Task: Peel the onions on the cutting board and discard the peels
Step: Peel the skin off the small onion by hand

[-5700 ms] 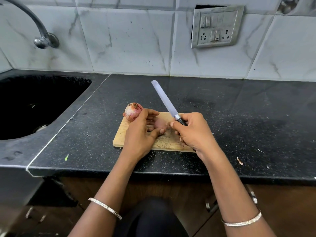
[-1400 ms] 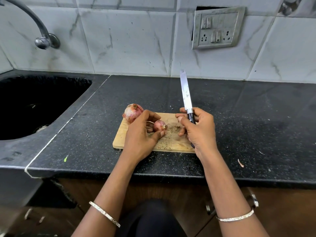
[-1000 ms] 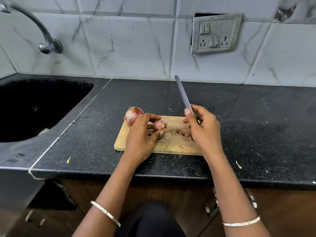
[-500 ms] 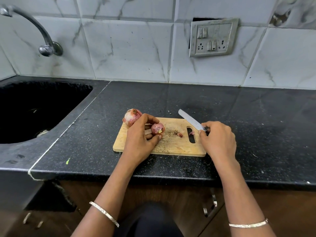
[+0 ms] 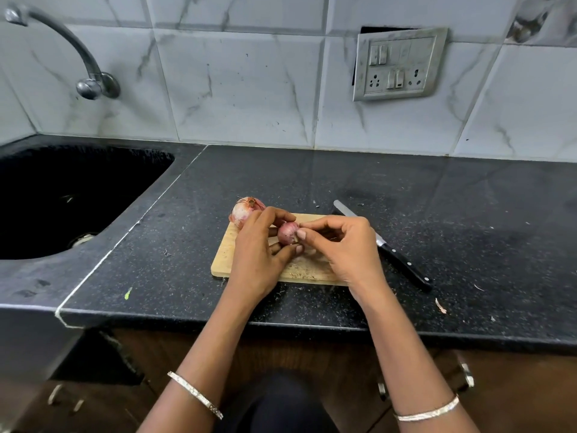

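Your counter point(image 5: 312, 182) is black with fine pale speckles, your cutting board point(image 5: 223, 257) pale wood. The small onion point(image 5: 287, 232) is purplish pink, the bigger onion point(image 5: 244, 211) pink with white streaks. The knife point(image 5: 393, 253) has a black handle; the wall tiles point(image 5: 243, 89) are white with grey veins.

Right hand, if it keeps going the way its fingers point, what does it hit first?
The small onion, held by the left hand over the cutting board. The right hand seems to be pinching its skin with its fingertips.
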